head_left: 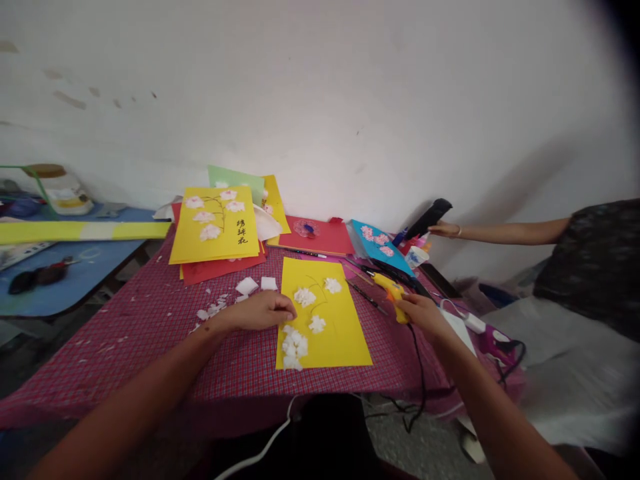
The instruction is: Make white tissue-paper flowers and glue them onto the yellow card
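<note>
My right hand [423, 315] is wrapped round the grip of a yellow hot glue gun [391, 289]. Its nozzle points left, and a dark cord hangs from its base. At the left edge of a yellow card [345, 340], my left hand [265, 310] has its fingers curled together; whatever they may hold is hidden. Drawn stems run across the card between white crumpled-paper flowers [305, 297]. A pile of white paper bits [294, 347] lies at the card's lower left. White paper squares [247, 286] and scraps lie beside my left hand.
Finished flower cards [215, 247] are stacked at the back left. A red card [330, 237] and a blue card [380, 243] lie behind. Pens [367, 297] rest right of the yellow card. Another person's hand [443, 229] holds a dark object [429, 219] at the right.
</note>
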The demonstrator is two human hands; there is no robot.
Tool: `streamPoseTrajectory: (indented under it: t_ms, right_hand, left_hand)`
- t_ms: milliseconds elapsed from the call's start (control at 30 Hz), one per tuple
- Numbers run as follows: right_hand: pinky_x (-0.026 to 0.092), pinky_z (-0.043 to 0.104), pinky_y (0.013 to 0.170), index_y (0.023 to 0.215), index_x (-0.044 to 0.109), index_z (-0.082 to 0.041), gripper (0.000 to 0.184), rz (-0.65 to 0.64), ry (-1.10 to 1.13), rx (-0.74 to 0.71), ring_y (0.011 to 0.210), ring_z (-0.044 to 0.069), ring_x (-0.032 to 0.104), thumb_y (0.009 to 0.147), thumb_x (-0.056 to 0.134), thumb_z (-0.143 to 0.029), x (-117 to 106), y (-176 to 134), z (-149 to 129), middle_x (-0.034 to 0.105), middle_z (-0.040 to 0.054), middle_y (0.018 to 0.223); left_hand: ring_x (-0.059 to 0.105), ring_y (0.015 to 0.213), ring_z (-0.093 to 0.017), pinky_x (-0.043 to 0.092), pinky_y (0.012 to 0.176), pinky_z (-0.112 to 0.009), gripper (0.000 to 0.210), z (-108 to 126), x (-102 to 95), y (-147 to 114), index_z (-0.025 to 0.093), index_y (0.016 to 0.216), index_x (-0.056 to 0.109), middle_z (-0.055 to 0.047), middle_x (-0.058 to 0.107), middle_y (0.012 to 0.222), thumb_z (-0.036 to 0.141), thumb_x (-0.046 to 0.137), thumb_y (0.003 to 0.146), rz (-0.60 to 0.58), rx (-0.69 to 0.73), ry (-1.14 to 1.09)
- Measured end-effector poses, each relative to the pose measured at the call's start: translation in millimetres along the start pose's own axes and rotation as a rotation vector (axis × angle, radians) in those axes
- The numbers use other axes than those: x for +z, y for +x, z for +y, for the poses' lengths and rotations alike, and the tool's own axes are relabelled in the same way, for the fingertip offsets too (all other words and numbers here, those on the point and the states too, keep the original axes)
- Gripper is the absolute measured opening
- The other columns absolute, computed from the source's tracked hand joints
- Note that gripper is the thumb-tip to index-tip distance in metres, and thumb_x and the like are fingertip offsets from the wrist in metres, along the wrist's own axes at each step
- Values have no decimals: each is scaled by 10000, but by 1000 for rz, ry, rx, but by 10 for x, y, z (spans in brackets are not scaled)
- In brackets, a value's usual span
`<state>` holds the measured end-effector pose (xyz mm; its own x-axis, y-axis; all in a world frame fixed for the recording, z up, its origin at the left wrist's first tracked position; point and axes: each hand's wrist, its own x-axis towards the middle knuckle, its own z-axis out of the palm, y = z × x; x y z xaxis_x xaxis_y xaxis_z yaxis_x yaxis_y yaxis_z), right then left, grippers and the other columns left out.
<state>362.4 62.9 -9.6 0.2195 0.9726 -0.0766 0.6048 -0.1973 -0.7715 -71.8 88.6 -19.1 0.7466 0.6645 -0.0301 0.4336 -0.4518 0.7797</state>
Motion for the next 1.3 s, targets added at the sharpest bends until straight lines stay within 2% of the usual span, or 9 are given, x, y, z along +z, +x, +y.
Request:
streamPoseTrajectory:
  t_ms: [67, 167, 400, 533, 633, 767, 1033, 1167, 1300]
  right_hand:
    - [411, 264, 498, 803, 711, -148, 297, -8, 103, -10, 545, 166, 575, 725, 669, -432, -26, -140, -75, 670, 36, 642]
    - [484, 272, 561, 827, 706, -178, 238, -44, 457, 19, 612, 179, 627, 686, 746, -366, -22, -358, -170, 712, 44, 737]
    - [540, 252, 567, 875, 655, -196, 324, -9, 796, 95, 573, 137, 625, 638, 866, -264, 115, -682, -204, 685, -3, 709]
    - [551, 273, 564, 818, 666, -173, 286, -43, 833, 139, 575, 141, 619, 670, 879, -293, 229, -798, -222, 678, 10, 702]
    - [532, 278, 559, 848, 695, -146, 266, -186, 818, 167, 598, 159, 638, 698, 859, -291, 334, -864, -249, 707, 44, 732]
    - [460, 254, 531, 833, 699, -119, 225, -357, 740, 110, 527, 150, 620, 781, 783, -321, 477, -857, -235, 701, 57, 633]
    - [411, 243, 496, 818, 674, -134, 264, -278, 717, 144, 496, 142, 591, 746, 801, -354, 624, -752, -131, 684, 39, 600]
    - [391, 240, 480, 859, 683, -136, 305, -221, 714, 159, 478, 133, 561, 773, 786, -410, 634, -768, -135, 668, 29, 586]
    - [355, 240, 456, 855, 693, -139, 342, -229, 677, 193, 447, 122, 501, 764, 793, -453, 624, -765, -184, 620, 8, 528]
  left_hand:
    - [656, 837, -164, 447, 741, -219, 259, -2, 1, -1, 176, 986, 723, -23, 741, 930, 330, 529, 908, -7, 1, 0]
    - [653, 822, -159, 444, 726, -214, 262, -12, 1, 0, 172, 981, 721, -24, 736, 920, 335, 528, 911, -8, 5, -4]
    - [643, 783, -151, 440, 694, -213, 251, 20, 28, 4, 173, 968, 719, -18, 729, 895, 313, 516, 922, 22, 34, 4]
    - [650, 826, -163, 459, 730, -228, 232, 77, 86, 16, 182, 980, 717, -23, 732, 907, 300, 523, 932, 44, 93, -13]
    - [662, 896, -174, 478, 801, -250, 216, 118, 114, 23, 180, 992, 715, -45, 738, 968, 280, 529, 944, 37, 167, -10]
    - [660, 996, -186, 479, 911, -295, 208, 178, 124, 23, 175, 991, 709, -82, 729, 1070, 268, 525, 964, 17, 232, 19]
    - [631, 1094, -194, 466, 1010, -366, 213, 183, 180, 56, 199, 979, 697, -96, 710, 1130, 283, 502, 996, 14, 324, 12]
    - [624, 1121, -200, 464, 1023, -376, 211, 168, 200, 75, 197, 994, 694, -101, 705, 1147, 280, 500, 999, 1, 320, -1]
    - [609, 1150, -207, 450, 1043, -385, 217, 188, 190, 85, 195, 1007, 695, -111, 695, 1175, 284, 497, 1002, -29, 298, -27]
